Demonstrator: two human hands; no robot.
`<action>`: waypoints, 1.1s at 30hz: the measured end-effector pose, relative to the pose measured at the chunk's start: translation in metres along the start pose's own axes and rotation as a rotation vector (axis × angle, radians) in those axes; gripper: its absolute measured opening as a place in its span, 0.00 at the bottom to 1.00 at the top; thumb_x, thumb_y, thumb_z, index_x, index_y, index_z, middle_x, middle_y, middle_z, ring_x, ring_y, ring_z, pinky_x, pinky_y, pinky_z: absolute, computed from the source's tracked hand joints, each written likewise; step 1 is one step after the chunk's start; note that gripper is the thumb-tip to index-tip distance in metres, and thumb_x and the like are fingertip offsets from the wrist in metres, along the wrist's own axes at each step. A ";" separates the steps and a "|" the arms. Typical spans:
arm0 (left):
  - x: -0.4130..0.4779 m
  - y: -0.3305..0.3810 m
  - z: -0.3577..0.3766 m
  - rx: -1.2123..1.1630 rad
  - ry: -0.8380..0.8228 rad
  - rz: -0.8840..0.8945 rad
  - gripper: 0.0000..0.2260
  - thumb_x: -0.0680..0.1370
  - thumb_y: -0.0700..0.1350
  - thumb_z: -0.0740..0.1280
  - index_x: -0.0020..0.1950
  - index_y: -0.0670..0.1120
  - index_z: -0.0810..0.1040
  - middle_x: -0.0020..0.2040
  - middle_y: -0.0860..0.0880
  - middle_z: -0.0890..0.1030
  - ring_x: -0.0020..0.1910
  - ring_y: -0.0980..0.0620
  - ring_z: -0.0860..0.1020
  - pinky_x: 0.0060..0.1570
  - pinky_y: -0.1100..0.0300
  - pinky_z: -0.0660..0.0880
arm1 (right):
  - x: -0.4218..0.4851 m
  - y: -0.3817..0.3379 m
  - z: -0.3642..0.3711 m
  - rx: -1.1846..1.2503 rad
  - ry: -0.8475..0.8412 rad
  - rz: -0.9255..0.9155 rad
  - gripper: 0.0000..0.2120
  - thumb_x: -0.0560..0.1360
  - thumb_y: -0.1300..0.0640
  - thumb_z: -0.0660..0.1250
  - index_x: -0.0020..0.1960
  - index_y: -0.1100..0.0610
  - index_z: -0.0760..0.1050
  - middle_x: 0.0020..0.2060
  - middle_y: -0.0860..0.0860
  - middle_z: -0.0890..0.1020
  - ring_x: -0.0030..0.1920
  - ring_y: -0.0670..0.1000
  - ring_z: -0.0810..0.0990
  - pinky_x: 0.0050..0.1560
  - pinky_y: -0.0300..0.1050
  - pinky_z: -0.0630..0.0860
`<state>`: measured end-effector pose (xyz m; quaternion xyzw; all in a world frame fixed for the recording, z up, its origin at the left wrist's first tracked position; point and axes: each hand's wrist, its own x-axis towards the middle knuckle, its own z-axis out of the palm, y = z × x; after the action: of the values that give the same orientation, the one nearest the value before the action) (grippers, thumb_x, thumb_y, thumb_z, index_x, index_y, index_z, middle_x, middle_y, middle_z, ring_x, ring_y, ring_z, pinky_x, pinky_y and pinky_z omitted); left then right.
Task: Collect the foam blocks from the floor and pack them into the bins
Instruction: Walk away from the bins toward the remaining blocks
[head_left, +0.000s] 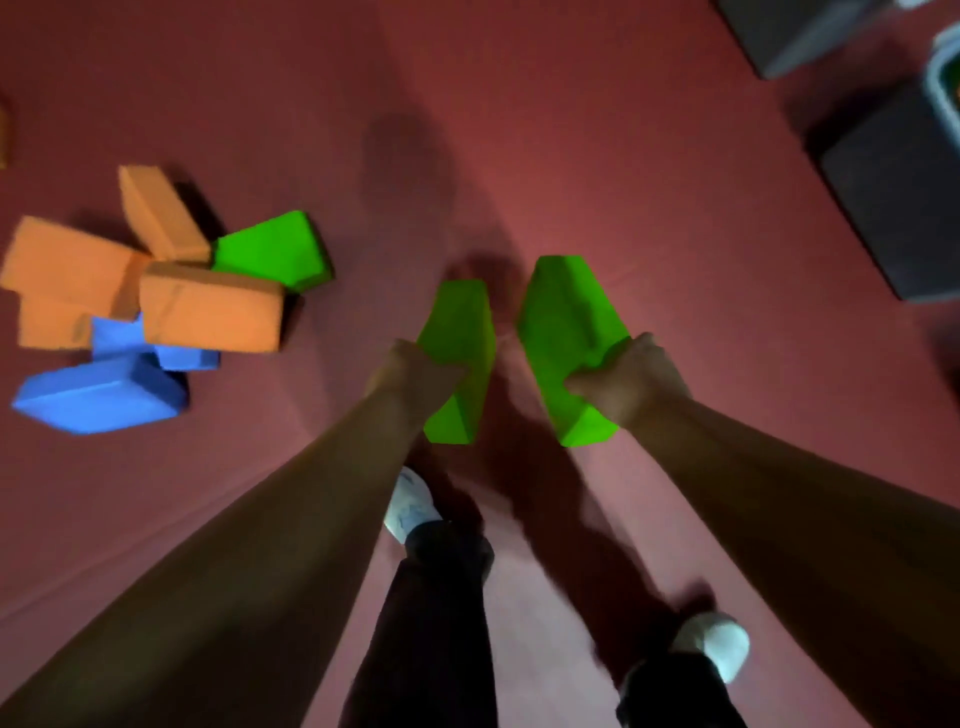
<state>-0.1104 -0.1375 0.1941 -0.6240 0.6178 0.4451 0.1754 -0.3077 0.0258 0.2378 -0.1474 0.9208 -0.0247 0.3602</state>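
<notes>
A person stands looking down at a red floor (675, 182). The left grip (415, 374) is curled round one green foam block (460, 332), and the right grip (631, 387) round a second green block (563, 322). This looks like the carrying step. Next comes a walk to the dark bins (893, 197) at the floor's far right edge, with bare floor between. A pile of blocks (208, 312), orange, blue and green, waits near the left edge.

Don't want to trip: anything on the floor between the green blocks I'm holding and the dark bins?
Nothing visible: only bare red floor lies between the held green blocks and the dark bins; the block pile sits left.
</notes>
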 end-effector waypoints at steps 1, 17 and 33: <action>-0.008 0.018 0.024 0.028 -0.003 0.041 0.39 0.67 0.64 0.78 0.64 0.35 0.77 0.57 0.35 0.83 0.56 0.38 0.84 0.41 0.49 0.79 | 0.005 0.034 -0.008 0.044 0.003 0.036 0.38 0.62 0.39 0.79 0.59 0.62 0.68 0.57 0.61 0.81 0.56 0.62 0.83 0.45 0.51 0.78; -0.318 0.364 0.519 0.531 -0.206 0.493 0.26 0.71 0.60 0.77 0.56 0.39 0.85 0.52 0.40 0.86 0.53 0.41 0.85 0.45 0.54 0.75 | -0.014 0.658 -0.232 0.517 0.189 0.501 0.38 0.65 0.39 0.78 0.63 0.61 0.67 0.58 0.59 0.80 0.58 0.61 0.82 0.44 0.46 0.72; -0.428 0.605 0.800 0.555 -0.301 0.893 0.30 0.68 0.60 0.79 0.59 0.42 0.76 0.56 0.42 0.84 0.56 0.42 0.83 0.48 0.55 0.75 | 0.050 0.938 -0.359 0.820 0.396 0.834 0.37 0.68 0.43 0.80 0.65 0.61 0.67 0.61 0.59 0.78 0.59 0.62 0.79 0.48 0.49 0.73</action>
<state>-0.8743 0.6352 0.2910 -0.1608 0.8849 0.3812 0.2141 -0.8218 0.8860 0.3280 0.3828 0.8659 -0.2606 0.1891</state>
